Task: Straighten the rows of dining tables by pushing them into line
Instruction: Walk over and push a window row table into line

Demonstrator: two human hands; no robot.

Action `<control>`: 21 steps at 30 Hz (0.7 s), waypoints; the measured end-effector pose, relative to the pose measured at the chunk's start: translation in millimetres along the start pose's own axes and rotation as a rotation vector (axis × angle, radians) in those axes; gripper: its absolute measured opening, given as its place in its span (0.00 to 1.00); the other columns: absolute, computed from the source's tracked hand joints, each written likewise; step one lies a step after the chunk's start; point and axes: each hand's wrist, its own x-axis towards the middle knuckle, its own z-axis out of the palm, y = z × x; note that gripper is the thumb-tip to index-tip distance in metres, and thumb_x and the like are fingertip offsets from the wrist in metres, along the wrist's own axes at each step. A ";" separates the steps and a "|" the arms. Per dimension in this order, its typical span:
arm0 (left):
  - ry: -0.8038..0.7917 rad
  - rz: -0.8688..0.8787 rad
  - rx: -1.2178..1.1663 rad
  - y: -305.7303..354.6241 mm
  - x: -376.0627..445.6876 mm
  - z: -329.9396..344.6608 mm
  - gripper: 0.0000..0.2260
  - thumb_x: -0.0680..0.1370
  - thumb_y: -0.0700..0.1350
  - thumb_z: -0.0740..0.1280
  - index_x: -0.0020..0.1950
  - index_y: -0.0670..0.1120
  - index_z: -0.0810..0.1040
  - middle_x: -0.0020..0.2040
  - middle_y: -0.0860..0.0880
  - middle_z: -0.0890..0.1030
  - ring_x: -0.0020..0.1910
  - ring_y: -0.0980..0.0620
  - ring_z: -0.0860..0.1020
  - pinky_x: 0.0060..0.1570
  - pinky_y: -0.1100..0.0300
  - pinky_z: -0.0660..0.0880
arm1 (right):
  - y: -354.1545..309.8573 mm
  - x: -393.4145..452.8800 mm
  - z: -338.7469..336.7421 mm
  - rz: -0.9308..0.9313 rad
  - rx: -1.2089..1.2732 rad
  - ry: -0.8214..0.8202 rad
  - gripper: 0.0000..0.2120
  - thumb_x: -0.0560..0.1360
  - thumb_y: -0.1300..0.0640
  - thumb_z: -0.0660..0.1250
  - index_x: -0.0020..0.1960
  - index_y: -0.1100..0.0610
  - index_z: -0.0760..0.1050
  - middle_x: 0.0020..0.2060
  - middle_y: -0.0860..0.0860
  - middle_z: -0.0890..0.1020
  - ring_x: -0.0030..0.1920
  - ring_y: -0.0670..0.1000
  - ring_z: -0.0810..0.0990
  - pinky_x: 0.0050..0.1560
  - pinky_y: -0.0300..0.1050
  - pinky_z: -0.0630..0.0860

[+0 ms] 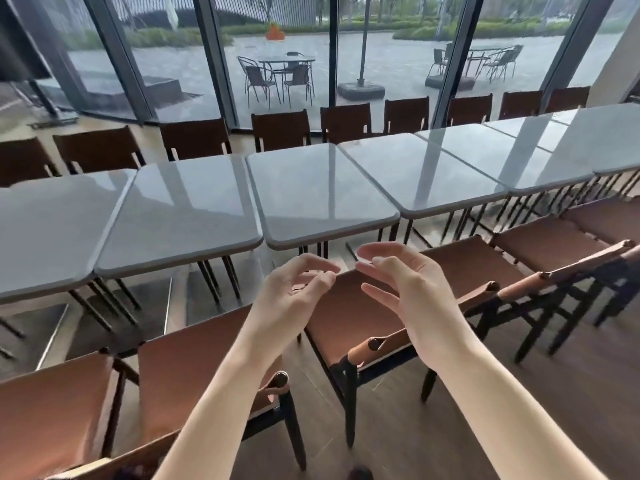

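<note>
Tables with glossy grey tops stand edge to edge in one long row across the room, running from the left edge of the view up toward the far right. The middle table sits straight ahead of the person, and its near edge juts a little closer than the edge of the table to its right, so the line of fronts steps at that joint. The table to its left lies tight beside it, with a narrow seam between them, and another table follows at the far left. Further tables continue the row to the right, their tops mirroring the window frames.

Both hands hover in the air just short of the middle table's near edge, touching nothing. The left hand has its fingers loosely curled toward the thumb and holds nothing. The right hand is turned palm inward, fingers relaxed and slightly bent, also holding nothing. The two hands are near each other, apart by a small gap.

Below the hands, brown leather chairs with dark frames line the near side of the row, their seats facing the tables. Matching chairs line the far side, backs toward the glass wall. Beyond the glass lies a paved terrace with a metal outdoor table and chairs and green shrubs behind.
</note>
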 end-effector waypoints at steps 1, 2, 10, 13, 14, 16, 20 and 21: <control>0.005 -0.011 0.007 -1.1 9.4 5.6 0.05 0.81 0.52 0.67 0.53 0.61 0.82 0.52 0.62 0.84 0.55 0.69 0.79 0.53 0.67 0.70 | 0.3 10.0 -5.5 -0.002 -0.004 -0.012 0.11 0.81 0.60 0.65 0.51 0.50 0.85 0.54 0.49 0.86 0.57 0.46 0.84 0.60 0.50 0.81; 0.007 -0.019 0.015 -2.2 19.6 11.1 0.05 0.81 0.52 0.67 0.52 0.62 0.82 0.52 0.62 0.85 0.54 0.69 0.79 0.52 0.66 0.71 | 0.1 21.1 -10.7 -0.002 -0.006 -0.020 0.11 0.81 0.60 0.65 0.51 0.50 0.86 0.54 0.49 0.86 0.57 0.46 0.84 0.60 0.50 0.81; 0.080 -0.105 -0.015 -15.9 133.8 49.5 0.05 0.81 0.52 0.68 0.50 0.61 0.83 0.48 0.59 0.85 0.50 0.68 0.80 0.50 0.67 0.69 | -4.2 131.5 -53.7 0.047 -0.082 -0.056 0.11 0.81 0.61 0.64 0.53 0.52 0.85 0.52 0.46 0.87 0.56 0.45 0.84 0.59 0.48 0.80; 0.119 -0.137 -0.001 -22.7 181.7 60.6 0.04 0.79 0.55 0.67 0.49 0.63 0.82 0.48 0.59 0.85 0.51 0.65 0.80 0.51 0.61 0.71 | -7.7 180.1 -69.7 0.054 -0.117 -0.061 0.11 0.81 0.61 0.64 0.53 0.53 0.85 0.51 0.48 0.87 0.56 0.45 0.84 0.59 0.48 0.80; 0.125 -0.140 0.004 -24.0 195.9 63.3 0.04 0.79 0.56 0.67 0.49 0.63 0.82 0.48 0.59 0.85 0.50 0.65 0.80 0.50 0.61 0.72 | -8.0 195.6 -73.9 0.055 -0.120 -0.062 0.11 0.81 0.62 0.64 0.53 0.53 0.85 0.51 0.49 0.87 0.56 0.45 0.84 0.59 0.48 0.80; 0.129 -0.147 0.007 -23.8 219.1 66.9 0.04 0.80 0.54 0.68 0.49 0.61 0.83 0.47 0.59 0.85 0.46 0.66 0.80 0.46 0.64 0.73 | -7.8 221.6 -79.7 0.063 -0.106 -0.063 0.11 0.81 0.62 0.63 0.52 0.54 0.85 0.51 0.51 0.87 0.56 0.46 0.85 0.58 0.47 0.80; 0.137 -0.135 0.005 -24.5 254.5 70.0 0.04 0.80 0.47 0.68 0.52 0.53 0.83 0.48 0.54 0.86 0.44 0.63 0.81 0.37 0.79 0.70 | 1.4 265.5 -80.4 0.093 -0.089 -0.084 0.11 0.81 0.63 0.63 0.53 0.55 0.84 0.53 0.52 0.86 0.55 0.47 0.85 0.56 0.46 0.80; 0.142 -0.139 0.004 -26.9 262.8 70.8 0.05 0.81 0.46 0.68 0.52 0.51 0.83 0.48 0.52 0.86 0.44 0.63 0.81 0.37 0.79 0.70 | 5.4 276.5 -79.3 0.104 -0.090 -0.093 0.11 0.81 0.63 0.63 0.52 0.55 0.84 0.53 0.51 0.86 0.55 0.47 0.85 0.55 0.45 0.80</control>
